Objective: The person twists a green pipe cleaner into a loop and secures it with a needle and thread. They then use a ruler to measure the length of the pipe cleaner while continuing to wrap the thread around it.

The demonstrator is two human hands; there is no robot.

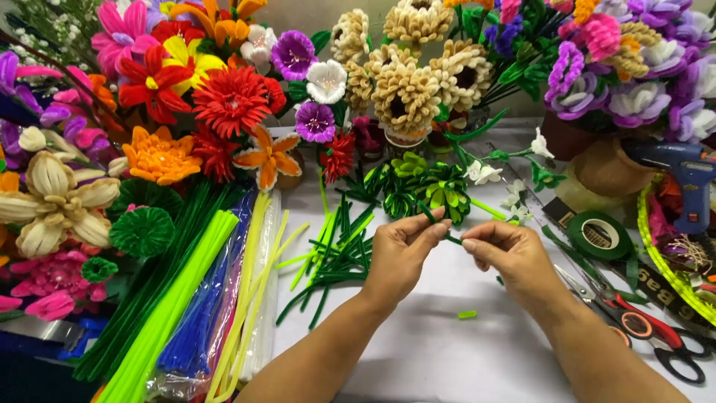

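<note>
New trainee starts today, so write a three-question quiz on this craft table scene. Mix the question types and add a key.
1. True or false: both hands pinch the same dark green stem.
2. Which tool lies nearest the right hand? A) glue gun B) scissors C) tape roll
3. Fill in: the cut dark green pieces lie to the ____ of the left hand.

Key: 1 true; 2 B; 3 left. The left fingers and the right fingers each grip one end of the stem above the white table.
</note>
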